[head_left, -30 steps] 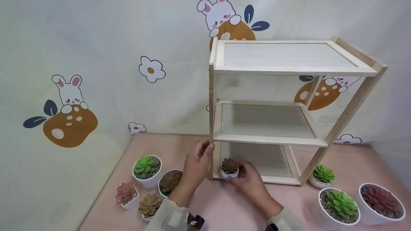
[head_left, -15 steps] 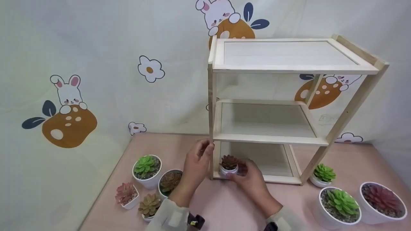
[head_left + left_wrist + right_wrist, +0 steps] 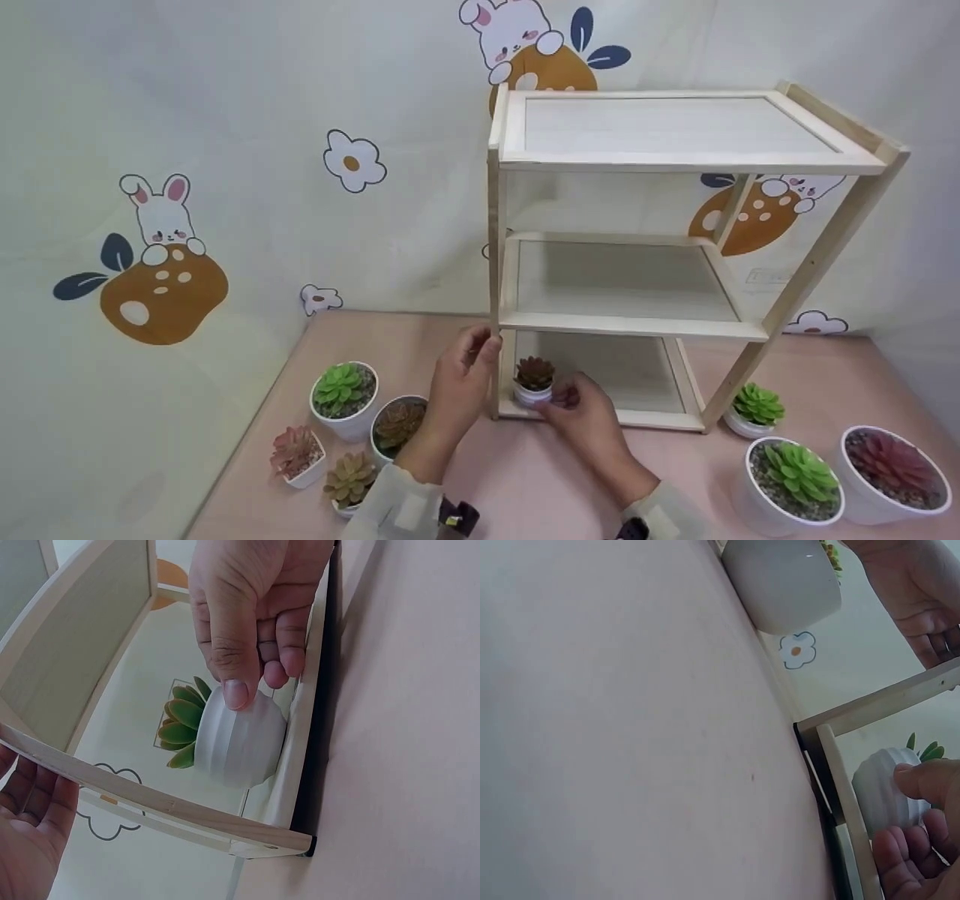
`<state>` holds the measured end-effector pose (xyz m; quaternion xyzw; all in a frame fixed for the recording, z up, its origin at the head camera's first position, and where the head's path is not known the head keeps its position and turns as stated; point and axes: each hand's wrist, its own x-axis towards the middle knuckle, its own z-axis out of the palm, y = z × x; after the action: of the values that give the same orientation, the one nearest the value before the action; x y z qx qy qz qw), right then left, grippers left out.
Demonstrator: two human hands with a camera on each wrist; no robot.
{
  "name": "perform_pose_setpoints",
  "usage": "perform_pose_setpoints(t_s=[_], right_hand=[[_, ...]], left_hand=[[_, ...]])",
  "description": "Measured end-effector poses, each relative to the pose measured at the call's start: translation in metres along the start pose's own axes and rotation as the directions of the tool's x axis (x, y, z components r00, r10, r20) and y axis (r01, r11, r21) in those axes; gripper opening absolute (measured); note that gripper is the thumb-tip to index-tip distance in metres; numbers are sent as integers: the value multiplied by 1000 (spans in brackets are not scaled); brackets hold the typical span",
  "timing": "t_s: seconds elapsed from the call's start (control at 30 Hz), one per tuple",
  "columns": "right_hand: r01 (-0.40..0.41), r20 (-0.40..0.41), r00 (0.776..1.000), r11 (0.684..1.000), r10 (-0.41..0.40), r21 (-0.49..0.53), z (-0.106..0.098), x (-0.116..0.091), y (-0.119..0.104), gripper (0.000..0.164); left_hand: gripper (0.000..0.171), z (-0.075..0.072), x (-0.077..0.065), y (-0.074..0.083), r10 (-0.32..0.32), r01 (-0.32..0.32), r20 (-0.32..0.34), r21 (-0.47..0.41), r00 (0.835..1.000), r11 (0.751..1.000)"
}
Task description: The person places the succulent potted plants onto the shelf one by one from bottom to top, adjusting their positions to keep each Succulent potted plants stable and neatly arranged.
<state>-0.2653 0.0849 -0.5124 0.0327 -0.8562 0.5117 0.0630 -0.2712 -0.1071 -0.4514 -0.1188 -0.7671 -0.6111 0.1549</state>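
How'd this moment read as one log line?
right hand: touches small potted succulent | left hand: holds rack's left post | placement: upright, on bottom shelf

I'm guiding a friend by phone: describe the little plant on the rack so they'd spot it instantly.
Find the wooden rack on the pink table. On its bottom tier, front left, sits a small white pot with a succulent that looks brown from above. It's the only plant on the rack; the other plants stand on the table.
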Motion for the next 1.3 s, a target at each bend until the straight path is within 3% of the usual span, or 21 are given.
perform_pose_setpoints(t_s=[0.83, 1.13, 1.3], right_hand=[[70, 1, 998, 998, -70, -1, 1, 0, 2, 20], [84, 4, 996, 996, -84, 31, -1, -2, 1, 20], [75, 12, 997, 996, -76, 50, -7, -7, 0, 19]], left_hand=[[29, 0, 1, 1, -22, 23, 12, -32, 1000, 999], [28, -6, -6, 34, -23, 23, 28, -6, 999, 1000], [31, -5, -7, 35, -32, 32, 28, -19, 999, 999]])
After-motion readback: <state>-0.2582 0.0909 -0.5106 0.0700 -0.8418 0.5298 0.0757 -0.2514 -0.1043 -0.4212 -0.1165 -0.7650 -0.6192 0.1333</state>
